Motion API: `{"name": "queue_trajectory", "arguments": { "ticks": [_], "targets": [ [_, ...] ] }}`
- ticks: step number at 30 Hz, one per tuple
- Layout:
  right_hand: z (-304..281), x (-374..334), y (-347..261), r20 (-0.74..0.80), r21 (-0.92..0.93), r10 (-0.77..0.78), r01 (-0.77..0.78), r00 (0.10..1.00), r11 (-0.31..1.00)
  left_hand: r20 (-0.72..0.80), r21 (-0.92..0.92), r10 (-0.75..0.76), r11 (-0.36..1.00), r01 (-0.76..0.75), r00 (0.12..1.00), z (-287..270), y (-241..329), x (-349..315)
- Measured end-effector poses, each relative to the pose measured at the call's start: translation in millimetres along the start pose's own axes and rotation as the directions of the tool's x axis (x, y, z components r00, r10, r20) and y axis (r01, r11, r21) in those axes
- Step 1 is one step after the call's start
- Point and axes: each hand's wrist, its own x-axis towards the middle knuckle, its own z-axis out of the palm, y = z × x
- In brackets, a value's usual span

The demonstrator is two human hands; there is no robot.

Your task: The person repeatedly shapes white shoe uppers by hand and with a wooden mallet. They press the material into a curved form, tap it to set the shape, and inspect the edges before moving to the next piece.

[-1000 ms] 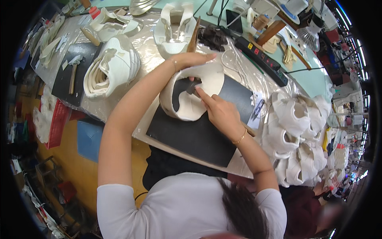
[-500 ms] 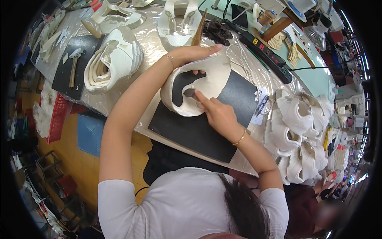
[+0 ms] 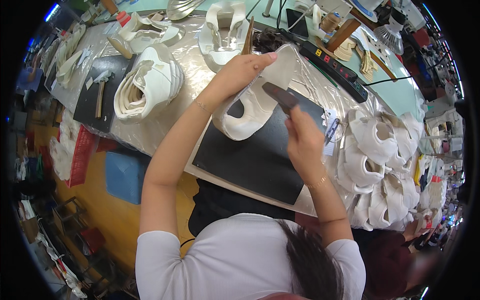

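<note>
A cream-white shoe upper (image 3: 247, 122) is held tilted over a black mat (image 3: 250, 167) on the table before me. My left hand (image 3: 245, 72) grips its far left edge, thumb along the top and the other fingers hidden behind the material. In my right hand (image 3: 306, 142) is a hammer (image 3: 281, 96), its dark metal head raised beside the upper's right side. Most of the hammer's handle is hidden by my fingers. Just beyond my left hand a brown pointed tool (image 3: 248, 37) stands up.
Nested white uppers (image 3: 150, 85) lie to the left, near a second black mat (image 3: 90, 107) bearing a wooden-handled tool (image 3: 100, 97). Stacked uppers (image 3: 362, 170) fill the right side. A power strip (image 3: 335, 70), a pen (image 3: 331, 131) and a thread spool (image 3: 330, 22) lie beyond.
My right hand has drawn the hammer up and away to the right from inside the upper. My left hand has tilted the upper more upright.
</note>
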Motion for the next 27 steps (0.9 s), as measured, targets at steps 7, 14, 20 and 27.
{"name": "queue_trajectory", "arguments": {
  "ticks": [7, 14, 20, 27],
  "targets": [
    [18.5, -16.6, 11.0, 0.302, -0.161, 0.142, -0.097, 0.943, 0.982, 0.048, 0.412, -0.001, 0.911, -0.019, 0.999, 17.6, -5.8, 20.5],
    [15.7, -22.6, 7.6, 0.313, -0.100, 0.140, -0.114, 0.939, 0.988, 0.101, 0.387, -0.023, 0.922, -0.018, 0.995, 18.5, 12.4, 7.9],
    [17.2, -30.8, -0.9, 0.402, -0.075, 0.156, -0.138, 0.902, 0.988, -0.036, 0.232, 0.091, 0.969, -0.080, 0.995, 11.5, 0.1, -29.6],
    [15.4, -32.5, -14.6, 0.320, -0.045, 0.067, -0.055, 0.945, 0.997, -0.279, 0.171, 0.386, 0.921, -0.350, 0.879, 3.0, -26.4, -83.7]
  ]
}}
